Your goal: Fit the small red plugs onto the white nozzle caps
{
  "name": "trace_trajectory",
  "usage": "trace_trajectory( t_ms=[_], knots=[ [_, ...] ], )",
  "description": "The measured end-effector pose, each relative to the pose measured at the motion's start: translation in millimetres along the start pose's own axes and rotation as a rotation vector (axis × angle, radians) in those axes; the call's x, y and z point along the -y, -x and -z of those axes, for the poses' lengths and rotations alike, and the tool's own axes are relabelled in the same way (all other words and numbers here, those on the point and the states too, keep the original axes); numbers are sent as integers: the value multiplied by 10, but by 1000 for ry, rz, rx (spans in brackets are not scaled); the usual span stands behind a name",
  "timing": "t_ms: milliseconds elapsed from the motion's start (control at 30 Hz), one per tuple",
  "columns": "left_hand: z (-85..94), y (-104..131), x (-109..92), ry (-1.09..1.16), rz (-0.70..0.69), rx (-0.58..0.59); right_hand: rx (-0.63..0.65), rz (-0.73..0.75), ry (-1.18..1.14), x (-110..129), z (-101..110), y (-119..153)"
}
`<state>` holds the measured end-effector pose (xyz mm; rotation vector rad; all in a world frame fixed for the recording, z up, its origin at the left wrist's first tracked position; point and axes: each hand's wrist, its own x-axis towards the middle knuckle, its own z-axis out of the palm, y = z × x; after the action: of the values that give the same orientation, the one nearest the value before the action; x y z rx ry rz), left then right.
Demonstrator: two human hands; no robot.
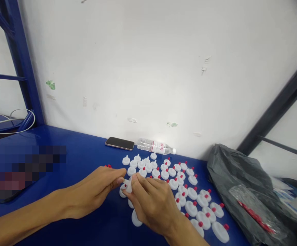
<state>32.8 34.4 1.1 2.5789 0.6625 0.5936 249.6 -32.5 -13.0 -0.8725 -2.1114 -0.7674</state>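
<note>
Right hand (pixel 154 202): thumb and fingers pinched together on one white plastic piece (pixel 129 186), held above the bench (pixel 84 143) just ahead of the wrists; a small red spot shows on its side. Left hand (pixel 99 187): thumb and forefinger brought close at the same piece's near side; whether they grip any part, we cannot tell.

Handling, in our judgement: light, fairly stiff, smooth enough to slip; the thin spout the likeliest part to bend. We would take hold by the broad round rim, leaving the spout free.

Just behind the left hand: small red pieces (pixel 108 166), partly hidden. Around and beyond the right hand: white discs with bare spouts (pixel 126 160), the farther group; white discs with red tips (pixel 220 232), many, spread rightward, some touching.

Farther out, against the wall (pixel 148 68): one dark-screened phone (pixel 119 143); one clear bottle (pixel 156 146), on its side, white cap. Far right: one dark grey bag (pixel 225 167), bearing a clear packet (pixel 257 210) with red contents
</note>
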Motion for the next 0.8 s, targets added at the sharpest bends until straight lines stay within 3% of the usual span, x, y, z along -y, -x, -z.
trace_trajectory(
  t_ms=[200,367,500,633,800],
  knots=[
    [33,-56,-5,-11,-12,-62,60,-179,-81,47,21,-81],
    [211,-98,44,-83,74,-131,67,-271,-109,-184,160,-133],
    [281,-125,152,-209,94,37,69,-417,-32,-497,233,-43],
    [189,-129,193,-314,113,215,143,-516,23,-669,199,55],
    [171,-142,170,-354,105,189,218,-549,13,-694,155,77]
  ],
)
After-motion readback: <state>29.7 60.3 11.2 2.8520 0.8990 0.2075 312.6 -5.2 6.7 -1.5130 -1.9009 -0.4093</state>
